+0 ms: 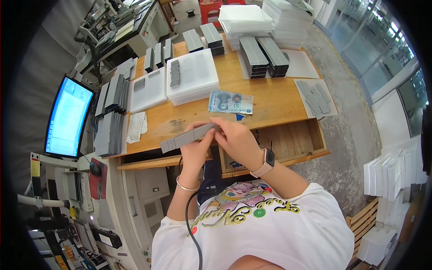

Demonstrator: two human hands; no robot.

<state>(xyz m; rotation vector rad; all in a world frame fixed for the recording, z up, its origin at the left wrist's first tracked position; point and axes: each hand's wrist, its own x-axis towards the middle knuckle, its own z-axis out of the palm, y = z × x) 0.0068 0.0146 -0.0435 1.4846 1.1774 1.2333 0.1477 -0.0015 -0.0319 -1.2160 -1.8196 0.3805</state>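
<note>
Both hands hold a bundle of flat grey strips (182,138) above the front edge of the wooden table. The strips overlap like steps at their left end. My left hand (194,150) is closed under and around the middle of the bundle. At the right end, my right hand (236,140) pinches it between thumb and fingers, which partly hide that end. Just beyond the hands, a blue-green banknote (231,102) lies flat on the table (180,118). Farther back, several small grey pieces (175,73) rest in a row on a stack of white sheets (198,63).
Stacks of grey strips (110,132) line the table's left edge, beside a crumpled white cloth (137,127). More grey bars (263,54) stand at the back. An open drawer (288,143) juts out at front right. A lit monitor (69,118) stands left.
</note>
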